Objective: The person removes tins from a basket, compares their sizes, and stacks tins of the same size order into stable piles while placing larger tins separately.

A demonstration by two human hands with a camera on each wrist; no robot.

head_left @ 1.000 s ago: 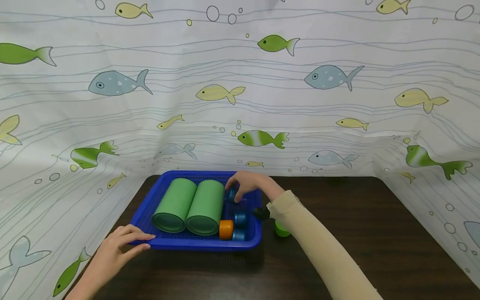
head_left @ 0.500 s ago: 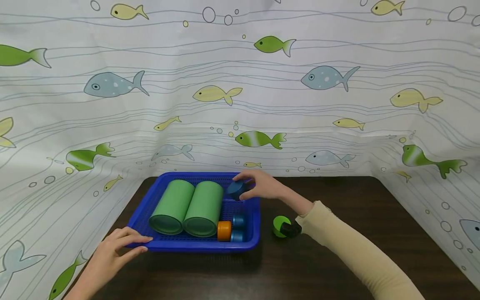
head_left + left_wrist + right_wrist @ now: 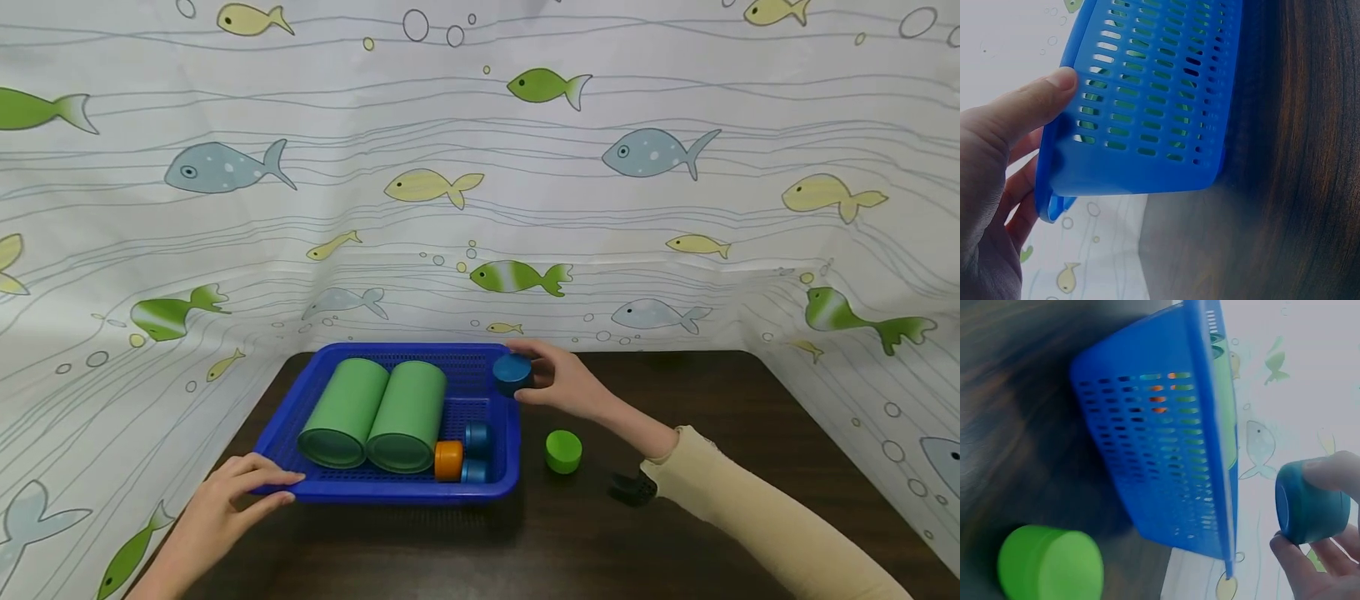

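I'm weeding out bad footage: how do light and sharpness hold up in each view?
Head: mostly clear, with a soft sheen on the near table and dark shadow below the basket; left wrist: the basket's side is dim against the bright backdrop; right wrist: hazy, the green piece soft-edged, the backdrop washed out.

Basket (image 3: 390, 492) shows plain blue with slotted rows; cylinders (image 3: 408, 408) pale green, three blue pots (image 3: 512, 372), one orange pot (image 3: 448, 461), one lime-green pot (image 3: 562, 452). White backdrop (image 3: 525, 192) carries wavy lines, green, yellow, grey-blue fish. Table (image 3: 600, 533) dark brown, grained; sleeve (image 3: 750, 508) cream.
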